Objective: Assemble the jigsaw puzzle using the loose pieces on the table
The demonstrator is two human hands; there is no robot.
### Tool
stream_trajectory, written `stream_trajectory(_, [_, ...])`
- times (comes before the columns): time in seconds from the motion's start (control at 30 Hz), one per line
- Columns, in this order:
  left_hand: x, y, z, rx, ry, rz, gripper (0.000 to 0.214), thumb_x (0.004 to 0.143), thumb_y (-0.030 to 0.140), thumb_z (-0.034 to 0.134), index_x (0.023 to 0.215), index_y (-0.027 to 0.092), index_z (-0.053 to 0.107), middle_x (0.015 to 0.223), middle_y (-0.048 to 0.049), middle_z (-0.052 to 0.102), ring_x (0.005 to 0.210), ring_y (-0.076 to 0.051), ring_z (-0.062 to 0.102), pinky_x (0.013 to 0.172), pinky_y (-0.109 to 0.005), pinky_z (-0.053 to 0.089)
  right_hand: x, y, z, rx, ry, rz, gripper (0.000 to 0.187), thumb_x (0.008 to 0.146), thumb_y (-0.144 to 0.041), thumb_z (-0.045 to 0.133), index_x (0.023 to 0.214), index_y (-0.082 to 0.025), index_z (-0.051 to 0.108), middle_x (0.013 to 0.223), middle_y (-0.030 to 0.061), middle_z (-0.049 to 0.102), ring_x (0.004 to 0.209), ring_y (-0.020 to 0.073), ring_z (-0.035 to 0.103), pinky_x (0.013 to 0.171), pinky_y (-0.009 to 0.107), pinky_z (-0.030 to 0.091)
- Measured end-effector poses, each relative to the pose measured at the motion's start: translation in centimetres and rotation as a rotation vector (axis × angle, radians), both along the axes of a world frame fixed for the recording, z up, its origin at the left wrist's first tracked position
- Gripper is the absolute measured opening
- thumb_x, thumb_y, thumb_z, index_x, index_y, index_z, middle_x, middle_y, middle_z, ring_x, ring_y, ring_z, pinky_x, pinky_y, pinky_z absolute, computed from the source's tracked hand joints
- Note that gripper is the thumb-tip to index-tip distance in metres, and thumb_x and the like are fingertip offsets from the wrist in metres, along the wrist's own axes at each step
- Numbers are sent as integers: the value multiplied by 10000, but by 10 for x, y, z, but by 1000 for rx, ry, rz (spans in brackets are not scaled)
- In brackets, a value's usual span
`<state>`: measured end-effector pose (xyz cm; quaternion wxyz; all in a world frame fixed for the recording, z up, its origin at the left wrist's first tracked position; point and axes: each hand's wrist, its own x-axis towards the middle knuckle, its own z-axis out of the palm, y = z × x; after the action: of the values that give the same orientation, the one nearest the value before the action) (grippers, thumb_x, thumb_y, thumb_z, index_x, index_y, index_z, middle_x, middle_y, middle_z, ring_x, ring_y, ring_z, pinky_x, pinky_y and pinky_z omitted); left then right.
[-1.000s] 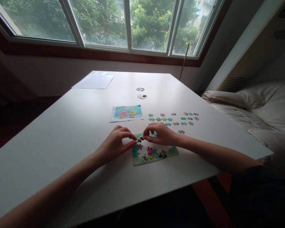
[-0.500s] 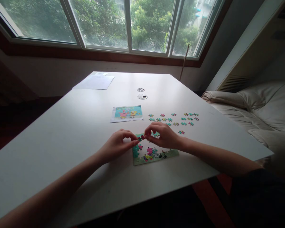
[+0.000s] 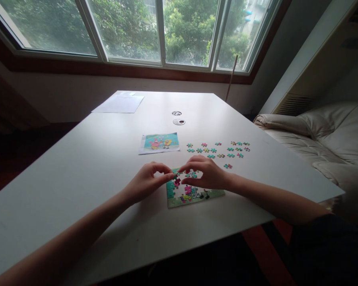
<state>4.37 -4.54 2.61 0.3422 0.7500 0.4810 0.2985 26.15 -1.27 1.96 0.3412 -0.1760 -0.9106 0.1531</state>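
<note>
With the fingers of our left hand we pinch a dark red piece above the puzzle's left side on the white surface, our right hand's fingers parted nearby.

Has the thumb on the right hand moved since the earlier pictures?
Yes: the thumb of the right hand has moved lower in view, farther from the picture sheet.
</note>
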Motion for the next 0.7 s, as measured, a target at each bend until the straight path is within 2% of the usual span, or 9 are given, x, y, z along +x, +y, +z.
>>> stream_trajectory(0.2, [-1, 0, -3, 45, 62, -26, 263, 780, 447, 607, 739, 208, 710, 748, -15, 686, 746, -186, 594, 699, -301, 446, 0, 0, -2, 122, -43, 36, 188, 829, -330, 621, 915, -172, 676, 758, 41, 659, 707, 128, 582, 691, 265, 443])
stream_trajectory(0.4, [-1, 0, -2, 32, 69, -53, 277, 801, 451, 588, 751, 205, 704, 765, -19, 681, 749, -182, 589, 703, -297, 448, 0, -1, -3, 237, -89, 0, 212, 832, -380, 608, 883, -188, 683, 748, 35, 665, 695, 137, 557, 680, 269, 409])
stream_trajectory(0.53, [-12, 3, -6, 130, 206, -14, 260, 807, 452, 574, 887, 231, 685, 928, -41, 671, 929, -238, 554, 832, -381, 433, 0, -6, -4, 127, -74, -26, 190, 809, -365, 631, 831, -182, 673, 714, 30, 663, 684, 140, 571, 695, 274, 419])
stream_trajectory(0.6, [-19, 4, -11, 214, 295, -19, 320, 779, 460, 605, 1011, 246, 656, 1056, -65, 631, 1042, -278, 492, 905, -442, 394, 1, -9, -5, 46, -83, -11, 155, 793, -331, 648, 818, -179, 668, 703, 21, 660, 676, 134, 578, 709, 271, 426])
stream_trajectory(0.7, [-26, 5, -17, 251, 391, -59, 409, 762, 469, 630, 1118, 268, 610, 1170, -80, 562, 1103, -301, 433, 935, -477, 368, 1, -13, -6, -21, -122, 14, 123, 782, -301, 658, 805, -180, 667, 711, 13, 664, 672, 127, 581, 719, 267, 425])
